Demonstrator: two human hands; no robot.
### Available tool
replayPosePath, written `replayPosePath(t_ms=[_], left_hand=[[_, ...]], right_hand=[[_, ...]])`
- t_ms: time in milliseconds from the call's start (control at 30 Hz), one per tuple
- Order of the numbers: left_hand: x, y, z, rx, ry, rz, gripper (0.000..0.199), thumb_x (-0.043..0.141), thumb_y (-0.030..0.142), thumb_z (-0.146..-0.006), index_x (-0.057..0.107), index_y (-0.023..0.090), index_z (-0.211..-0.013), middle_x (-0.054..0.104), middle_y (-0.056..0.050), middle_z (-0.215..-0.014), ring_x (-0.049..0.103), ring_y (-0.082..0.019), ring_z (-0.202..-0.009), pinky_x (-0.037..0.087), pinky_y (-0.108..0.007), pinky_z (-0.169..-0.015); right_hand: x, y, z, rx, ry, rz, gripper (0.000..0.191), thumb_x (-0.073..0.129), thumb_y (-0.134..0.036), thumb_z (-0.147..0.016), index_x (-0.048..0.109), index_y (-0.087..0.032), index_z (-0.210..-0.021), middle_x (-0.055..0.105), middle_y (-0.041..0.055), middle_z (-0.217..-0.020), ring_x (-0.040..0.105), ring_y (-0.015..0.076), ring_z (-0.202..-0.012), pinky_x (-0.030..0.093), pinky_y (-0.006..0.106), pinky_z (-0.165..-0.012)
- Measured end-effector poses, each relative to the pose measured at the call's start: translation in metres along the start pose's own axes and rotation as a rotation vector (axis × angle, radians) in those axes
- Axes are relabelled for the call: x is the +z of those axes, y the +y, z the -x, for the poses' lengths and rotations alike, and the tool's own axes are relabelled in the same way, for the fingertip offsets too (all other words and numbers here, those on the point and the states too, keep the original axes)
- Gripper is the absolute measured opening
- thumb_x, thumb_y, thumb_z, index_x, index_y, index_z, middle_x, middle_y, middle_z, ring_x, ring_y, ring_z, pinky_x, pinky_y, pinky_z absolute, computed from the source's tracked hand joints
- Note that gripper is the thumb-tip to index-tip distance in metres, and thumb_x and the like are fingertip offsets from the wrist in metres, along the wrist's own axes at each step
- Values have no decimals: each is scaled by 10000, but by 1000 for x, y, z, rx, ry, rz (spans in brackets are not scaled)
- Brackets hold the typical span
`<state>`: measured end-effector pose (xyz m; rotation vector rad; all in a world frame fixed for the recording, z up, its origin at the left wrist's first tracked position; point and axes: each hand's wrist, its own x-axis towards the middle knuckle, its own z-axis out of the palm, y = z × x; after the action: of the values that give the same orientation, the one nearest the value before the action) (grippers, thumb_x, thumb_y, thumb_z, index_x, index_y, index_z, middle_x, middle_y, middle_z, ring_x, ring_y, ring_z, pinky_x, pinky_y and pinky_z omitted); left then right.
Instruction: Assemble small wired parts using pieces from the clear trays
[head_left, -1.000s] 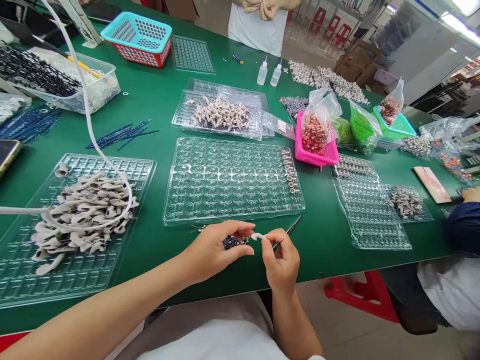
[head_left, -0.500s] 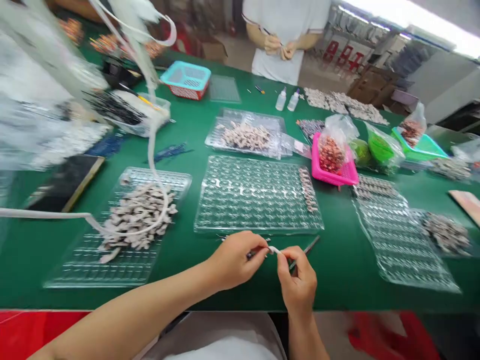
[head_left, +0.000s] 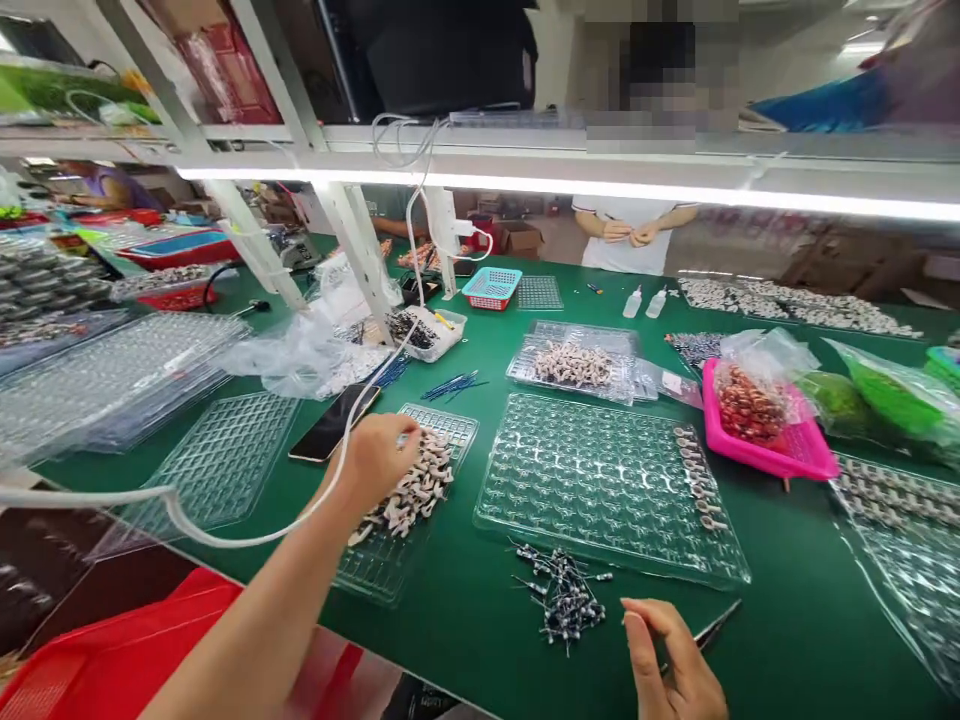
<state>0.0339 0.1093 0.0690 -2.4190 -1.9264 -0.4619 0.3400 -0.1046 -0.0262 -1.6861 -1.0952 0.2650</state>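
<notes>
The pale pieces point(head_left: 420, 490) lie in a loose heap left of the frame's centre, on a clear tray point(head_left: 379, 585) whose lower end shows bare. Your left hand point(head_left: 375, 450) is at the top of that heap, fingers bent toward each other; whether a piece sits between the tips you can't tell from here, as the hand covers it. The pieces look tangled, so it would be best to take one lightly from the edge and lift it straight up rather than rake through the heap. Mind the white cable point(head_left: 251, 543), which loops up from the left edge and crosses the picture by your left wrist; keep your forearm low and clear of it. The phone point(head_left: 319, 430) lies just beyond that hand, toward the left. Your right hand point(head_left: 679, 665), at the lower right, has thumb and forefinger curled tip toward tip, with nothing visible between them; the tweezers point(head_left: 720, 623) poke out behind the fingers, though whether you grip them is hidden. Keep their points turned away from the dark parts point(head_left: 570, 600), heaped at lower centre, whose thin leads would probably snag. Above, the large tray point(head_left: 577, 470) carries one column of pieces along its right end, so avoid nudging its near edge.
</notes>
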Motion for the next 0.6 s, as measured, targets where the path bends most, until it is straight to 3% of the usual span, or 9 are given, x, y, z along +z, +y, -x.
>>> replayPosePath(t_ms=[100,133,200,300,400,500,600], left_hand=[[12,-20,-17,30,-37,-25,327,506,348,-824,714,104,-885,737,-214,-918,667,-427,-917,514,-506,-800],[20,-16,-23,65,-32,-61,342,504,365,-817,714,106,-894,736,-218,-913,664,-440,-920,512,-523,-802],[40,9,-34,260,-14,-2,381,477,363,-854,701,92,-1001,723,-232,-998,653,-433,-969,497,-531,-850],[67,92,-40,540,-71,180,329,507,361,-884,693,157,-1062,710,-161,-1117,636,-344,-1064,464,-454,-966],[84,197,-31,776,-291,403,268,510,280,-920,681,165,-1091,696,-133,-1128,617,-296,-1074,468,-420,-951],[101,283,-22,845,-358,440,205,569,268,-911,688,191,-1058,700,-93,-1068,628,-242,-1031,486,-340,-905],[121,331,-19,834,-409,419,180,588,288,-917,696,168,-996,691,-112,-1016,634,-246,-986,497,-361,-872]], right_hand=[[0,-2,-3,-174,-37,-73,154,572,-346,-920,671,-230,-896,695,37,-835,675,176,-741,531,256,-680],[0,-3,-4,-243,-72,-89,122,558,-291,-929,658,-226,-908,685,31,-810,670,165,-729,532,246,-664],[0,-6,-6,-281,-82,-94,124,508,-223,-947,624,-217,-905,658,22,-772,650,151,-702,526,244,-647],[1,-8,-6,-282,-79,-63,114,484,-183,-942,593,-215,-924,643,18,-774,629,149,-703,511,255,-654],[0,-8,-4,-284,-80,-49,99,489,-178,-932,582,-212,-936,638,20,-787,618,152,-718,502,267,-673],[-2,-5,-3,-270,-76,-49,95,492,-176,-927,580,-211,-934,631,18,-782,611,151,-714,492,268,-673],[-3,-2,-2,-247,-73,-46,93,495,-177,-922,580,-211,-935,626,18,-786,607,155,-719,487,271,-675]])
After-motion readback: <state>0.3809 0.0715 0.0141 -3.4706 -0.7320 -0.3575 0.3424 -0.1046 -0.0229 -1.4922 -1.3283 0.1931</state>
